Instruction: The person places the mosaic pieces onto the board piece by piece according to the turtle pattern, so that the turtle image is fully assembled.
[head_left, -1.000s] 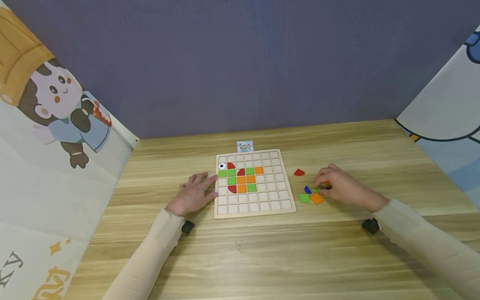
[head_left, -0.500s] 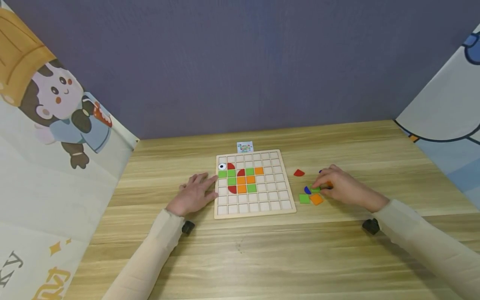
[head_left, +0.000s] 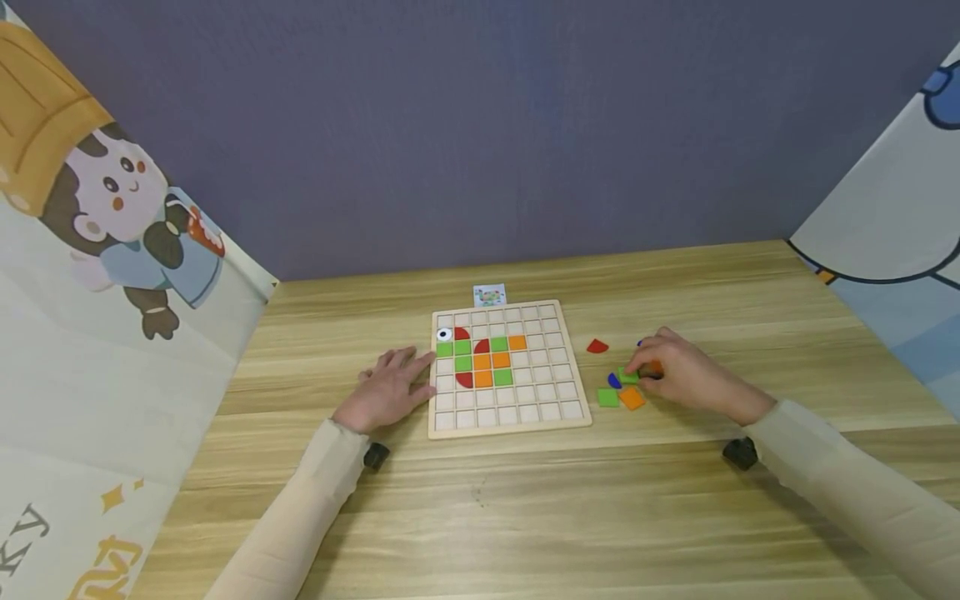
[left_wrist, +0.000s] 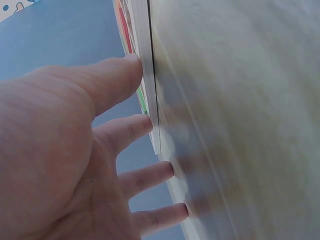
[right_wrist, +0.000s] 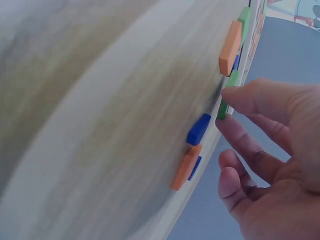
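Observation:
My left hand [head_left: 386,390] rests at the left edge of a wooden grid board [head_left: 506,421], fingers spread. In the left wrist view its thumb [left_wrist: 117,80] and index finger meet the board's side. Colored tiles fill part of the grid: green and orange squares, red quarter-circles and a white eye disc [head_left: 445,334]. To the right of the board, my right hand [head_left: 686,372] pinches a green tile [right_wrist: 232,80] between thumb and index finger, low at the tabletop. Around it lie an orange square [head_left: 632,398], a green square [head_left: 607,397] and a blue rounded piece [head_left: 614,381].
A red quarter-circle [head_left: 597,346] lies between board and right hand. Behind the board is a small picture card [head_left: 489,295]. Near the right hand are a blue piece [right_wrist: 199,130] and another orange piece [right_wrist: 186,167]. A dark panel [head_left: 525,133] stands behind the table.
The green tile at my right fingertips has shifted slightly, and a bit of blue now shows behind that hand. My left hand and the tiles on the board stay as they were.

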